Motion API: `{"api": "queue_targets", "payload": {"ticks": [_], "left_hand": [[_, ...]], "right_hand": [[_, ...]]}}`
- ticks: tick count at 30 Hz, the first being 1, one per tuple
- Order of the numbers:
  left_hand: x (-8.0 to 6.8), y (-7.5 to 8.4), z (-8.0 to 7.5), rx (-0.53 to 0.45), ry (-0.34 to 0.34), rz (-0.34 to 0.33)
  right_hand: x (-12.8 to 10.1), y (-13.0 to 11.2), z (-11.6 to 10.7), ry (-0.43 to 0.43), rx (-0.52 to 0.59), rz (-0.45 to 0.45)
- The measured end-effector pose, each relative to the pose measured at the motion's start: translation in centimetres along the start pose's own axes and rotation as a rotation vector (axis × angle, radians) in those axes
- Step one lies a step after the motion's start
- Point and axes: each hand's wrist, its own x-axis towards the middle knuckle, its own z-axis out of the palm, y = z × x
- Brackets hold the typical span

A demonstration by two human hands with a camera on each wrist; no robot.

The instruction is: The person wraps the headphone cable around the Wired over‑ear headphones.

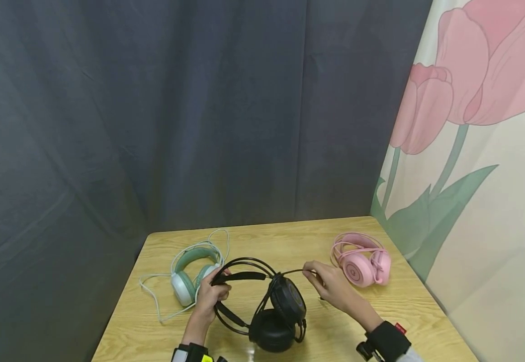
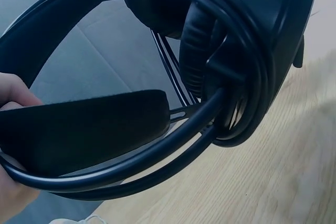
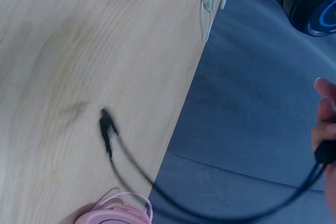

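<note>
Three headsets occupy the wooden table [image 1: 416, 306]. The black headset [image 1: 269, 301] sits at the near centre, ear cups resting on the tabletop. The left hand [image 1: 210, 296] grips its padded headband [image 2: 79, 129]. The right hand [image 1: 330, 284], held apart to the right, pinches the black cable [image 3: 210, 211], whose plug [image 3: 106, 127] hangs loose. A green headset [image 1: 190, 274] lies far left; a pink headset [image 1: 362, 261] lies far right.
</note>
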Motion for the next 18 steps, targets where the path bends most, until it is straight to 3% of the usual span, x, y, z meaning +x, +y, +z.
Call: {"api": "queue_targets", "payload": {"ticks": [10, 18], "left_hand": [[0.0, 0.0, -0.4, -0.011, -0.003, 0.003], [-0.1, 0.2, -0.8, 0.001, 0.03, -0.011]], "right_hand": [[-0.1, 0.3, 0.4, 0.028, -0.064, -0.126], [-1.2, 0.1, 0.7, -0.201, -0.157, -0.044]]}}
